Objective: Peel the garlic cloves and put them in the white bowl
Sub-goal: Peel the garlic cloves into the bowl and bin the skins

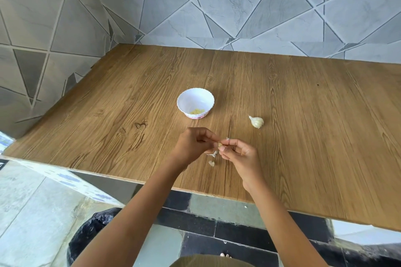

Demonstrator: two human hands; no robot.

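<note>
A: What is held over the table [282,115]?

B: A small clove [220,145] is pinched between the two hands. It is gripped by the fingertips of the left hand [192,145] and the right hand [239,155]. The other fingers of both hands are curled in.

A: Is the clove peeled?

B: That cannot be told. It is too small and mostly hidden by the fingers. A bit of thin skin can be seen sticking up just above it.

A: Where is the bowl [195,103]?

B: It is set on the table, a little way behind the hands and slightly to the left. Some pale yellow peeled cloves [197,111] are seen at the bottom of it.

A: What else is on the table?

B: A garlic bulb [256,122] is laid on its side to the right of the bowl, apart from it. A few bits of skin [212,159] are scattered on the wood right under the hands.

A: And below the table?

B: A black bag [91,236] is seen on the floor by the left arm.
</note>
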